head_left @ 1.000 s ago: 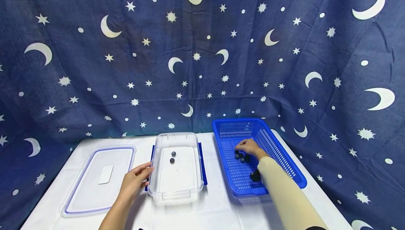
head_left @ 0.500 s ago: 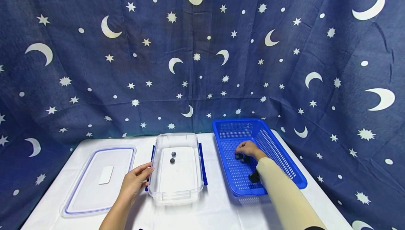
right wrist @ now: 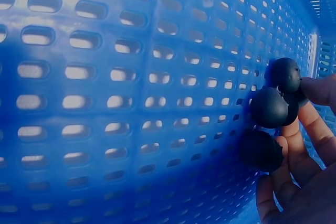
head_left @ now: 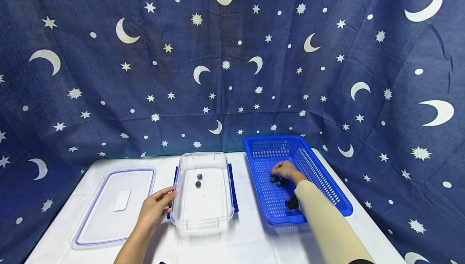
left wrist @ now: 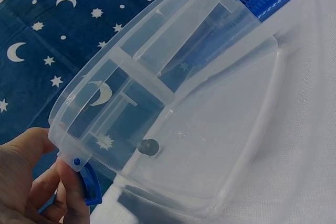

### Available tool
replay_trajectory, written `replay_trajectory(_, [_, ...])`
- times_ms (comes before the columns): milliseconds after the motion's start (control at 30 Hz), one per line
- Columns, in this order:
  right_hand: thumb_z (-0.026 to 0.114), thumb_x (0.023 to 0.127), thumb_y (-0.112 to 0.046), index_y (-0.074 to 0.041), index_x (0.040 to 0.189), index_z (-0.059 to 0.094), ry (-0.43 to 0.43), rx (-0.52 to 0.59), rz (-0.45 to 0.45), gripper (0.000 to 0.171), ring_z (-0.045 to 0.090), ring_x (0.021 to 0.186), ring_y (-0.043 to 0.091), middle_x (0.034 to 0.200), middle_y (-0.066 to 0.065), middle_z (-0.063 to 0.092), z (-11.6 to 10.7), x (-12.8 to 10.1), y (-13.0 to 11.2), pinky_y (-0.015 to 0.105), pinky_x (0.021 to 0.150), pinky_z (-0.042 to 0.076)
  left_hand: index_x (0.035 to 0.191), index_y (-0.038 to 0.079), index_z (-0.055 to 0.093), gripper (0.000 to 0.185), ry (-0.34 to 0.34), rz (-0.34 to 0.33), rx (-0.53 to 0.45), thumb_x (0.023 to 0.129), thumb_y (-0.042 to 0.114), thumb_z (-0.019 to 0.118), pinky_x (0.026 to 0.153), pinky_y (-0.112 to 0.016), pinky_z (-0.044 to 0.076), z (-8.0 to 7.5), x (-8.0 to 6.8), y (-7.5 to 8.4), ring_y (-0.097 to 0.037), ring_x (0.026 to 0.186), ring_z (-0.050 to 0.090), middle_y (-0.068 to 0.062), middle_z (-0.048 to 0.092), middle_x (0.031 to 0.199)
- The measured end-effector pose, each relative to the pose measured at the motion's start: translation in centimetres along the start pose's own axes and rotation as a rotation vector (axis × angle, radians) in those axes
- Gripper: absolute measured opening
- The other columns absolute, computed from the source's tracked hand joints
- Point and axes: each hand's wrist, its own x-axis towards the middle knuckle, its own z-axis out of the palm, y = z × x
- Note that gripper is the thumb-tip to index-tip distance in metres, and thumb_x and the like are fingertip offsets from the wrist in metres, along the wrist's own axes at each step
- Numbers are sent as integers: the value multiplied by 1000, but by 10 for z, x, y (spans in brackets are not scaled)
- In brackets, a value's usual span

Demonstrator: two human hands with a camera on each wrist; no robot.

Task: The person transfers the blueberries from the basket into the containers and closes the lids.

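Note:
My left hand [head_left: 154,209] grips the left wall of a clear plastic food container [head_left: 201,226]. In the left wrist view, its thumb lies at the rim and its fingers are by a blue latch [left wrist: 91,184]. Two blueberries [head_left: 198,184] lie inside the container. Over on the right, my right hand [head_left: 287,170] is down in a blue basket [head_left: 259,201] among several dark blueberries [head_left: 279,183]. In the right wrist view, my thumb and fingers pinch a blueberry [right wrist: 286,73] beside others [right wrist: 269,107] in the cluster; the fingertips are partly hidden.
A clear lid [head_left: 98,215] with a purple-blue seal and a white label [head_left: 122,200] lies left of the container. White cloth [head_left: 250,248] covers the table. A dark blue curtain [head_left: 174,74] with moons and stars hangs behind.
My right hand has sunk slightly into the blueberry cluster, and its forearm has shifted a little to the left. My left hand and the container have stayed put.

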Motion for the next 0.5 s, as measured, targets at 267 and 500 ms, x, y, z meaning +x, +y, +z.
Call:
replay_trajectory(267, [72,80,-14,3,90,73,52,2,-19,20,54,75,15,85,5,69,-1,0,-2,24,68,44,133,2,60,51,5,-1,10,90,28,72,62,-14,54,1,0,1,-4,81,56,10,63,89])
replay_trajectory(500, [72,82,-17,0,93,74,125,7,-39,21,59,88,22,95,9,70,0,3,-10,33,83,48,133,1,60,52,3,0,11,90,28,72,62,-14,54,1,0,1,-4,81,56,10,63,89])
